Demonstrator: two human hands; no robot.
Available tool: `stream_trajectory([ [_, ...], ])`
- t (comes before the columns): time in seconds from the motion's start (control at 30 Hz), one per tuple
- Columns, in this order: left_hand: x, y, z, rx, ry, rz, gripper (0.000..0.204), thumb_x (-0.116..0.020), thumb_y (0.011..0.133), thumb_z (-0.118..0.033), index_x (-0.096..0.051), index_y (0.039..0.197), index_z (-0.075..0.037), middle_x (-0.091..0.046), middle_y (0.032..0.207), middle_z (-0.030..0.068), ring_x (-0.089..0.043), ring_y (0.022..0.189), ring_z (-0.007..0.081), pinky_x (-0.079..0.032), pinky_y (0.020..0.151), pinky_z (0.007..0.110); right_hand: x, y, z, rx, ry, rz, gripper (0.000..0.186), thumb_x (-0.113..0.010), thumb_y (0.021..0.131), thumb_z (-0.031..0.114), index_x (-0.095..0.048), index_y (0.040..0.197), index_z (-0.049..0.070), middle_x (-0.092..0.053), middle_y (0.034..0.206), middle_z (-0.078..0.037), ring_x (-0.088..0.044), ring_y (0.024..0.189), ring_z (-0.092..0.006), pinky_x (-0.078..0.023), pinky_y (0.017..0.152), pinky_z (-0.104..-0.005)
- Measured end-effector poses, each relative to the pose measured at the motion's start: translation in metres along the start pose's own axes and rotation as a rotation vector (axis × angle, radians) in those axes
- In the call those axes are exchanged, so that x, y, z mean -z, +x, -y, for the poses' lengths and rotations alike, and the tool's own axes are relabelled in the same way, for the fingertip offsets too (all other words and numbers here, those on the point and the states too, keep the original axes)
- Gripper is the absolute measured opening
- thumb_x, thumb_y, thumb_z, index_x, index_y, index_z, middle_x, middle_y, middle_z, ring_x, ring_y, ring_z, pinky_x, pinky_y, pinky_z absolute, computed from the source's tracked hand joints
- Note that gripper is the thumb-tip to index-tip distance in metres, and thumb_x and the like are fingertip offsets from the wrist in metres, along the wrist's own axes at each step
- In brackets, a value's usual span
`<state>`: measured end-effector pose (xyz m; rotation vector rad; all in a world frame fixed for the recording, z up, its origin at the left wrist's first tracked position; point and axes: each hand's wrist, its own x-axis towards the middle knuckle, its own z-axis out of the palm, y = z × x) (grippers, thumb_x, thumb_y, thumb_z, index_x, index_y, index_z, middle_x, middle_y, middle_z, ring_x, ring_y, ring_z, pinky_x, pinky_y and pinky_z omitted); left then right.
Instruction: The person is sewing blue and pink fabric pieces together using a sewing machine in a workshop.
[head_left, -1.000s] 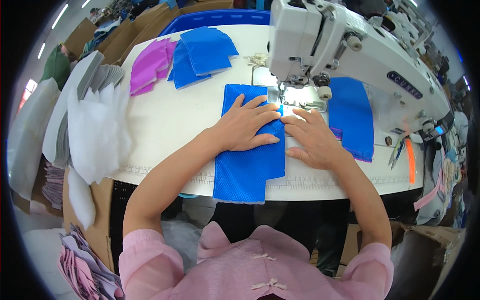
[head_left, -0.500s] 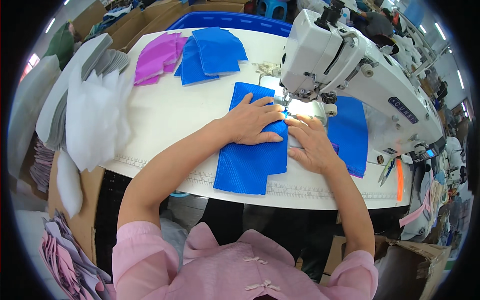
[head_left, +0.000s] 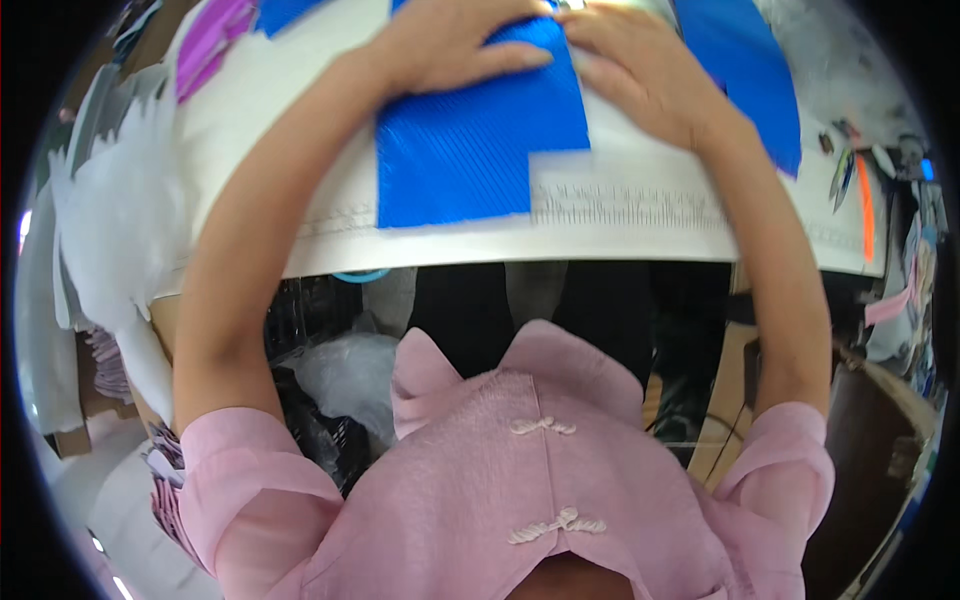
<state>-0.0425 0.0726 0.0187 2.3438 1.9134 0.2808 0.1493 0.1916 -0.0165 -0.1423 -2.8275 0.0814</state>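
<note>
A blue textured fabric piece [head_left: 465,160] lies flat on the white sewing table, with a notch cut from its lower right corner. My left hand [head_left: 460,40] rests on its upper part, palm down, thumb stretched to the right. At the fabric's right edge lies my right hand [head_left: 645,75], fingers extended toward the left hand's fingertips and thumb lower down. Both hands are open, pressing rather than grasping. The top edge of the picture cuts off some fingertips and hides the sewing machine; only a bright lit spot shows there.
More blue fabric [head_left: 745,80] lies right of my right hand. Purple pieces [head_left: 212,45] sit at upper left, near white fluffy padding [head_left: 125,190]. Thread snips [head_left: 842,180] and an orange strip [head_left: 865,210] lie at the right. A ruler scale [head_left: 640,205] runs along the front edge.
The view has tipped downward, so table and hands appear higher and the sewing machine has left the picture. Both hands stay on the blue fabric in much the same pose.
</note>
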Motion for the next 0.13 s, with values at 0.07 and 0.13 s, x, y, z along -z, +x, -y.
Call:
stream_trajectory([
  [0.07, -0.013, -0.007, 0.016, -0.128, -0.027, -0.091, 0.052, -0.051, 0.080, -0.041, -0.043, 0.120, -0.009, -0.044, 0.122, 0.0155, -0.038, 0.117, 0.0325, -0.029, 0.095, 0.050, 0.009, 0.005, 0.009, 0.075, 0.140, -0.022, 0.036, -0.040, 0.087, 0.036, -0.050, 0.108, 0.008, -0.050, 0.112, -0.013, -0.042, 0.109, -0.0289, -0.029, 0.094, -0.0396],
  [0.13, -0.027, -0.006, 0.013, -0.172, -0.032, -0.082, 0.051, -0.049, 0.081, -0.041, -0.044, 0.118, -0.006, -0.046, 0.116, 0.0171, -0.042, 0.111, 0.0323, -0.031, 0.095, 0.044, 0.006, -0.002, 0.021, 0.102, 0.229, -0.095, 0.031, -0.043, 0.086, 0.029, -0.051, 0.099, 0.002, -0.054, 0.100, -0.015, -0.049, 0.096, -0.0304, -0.036, 0.084, -0.0395],
])
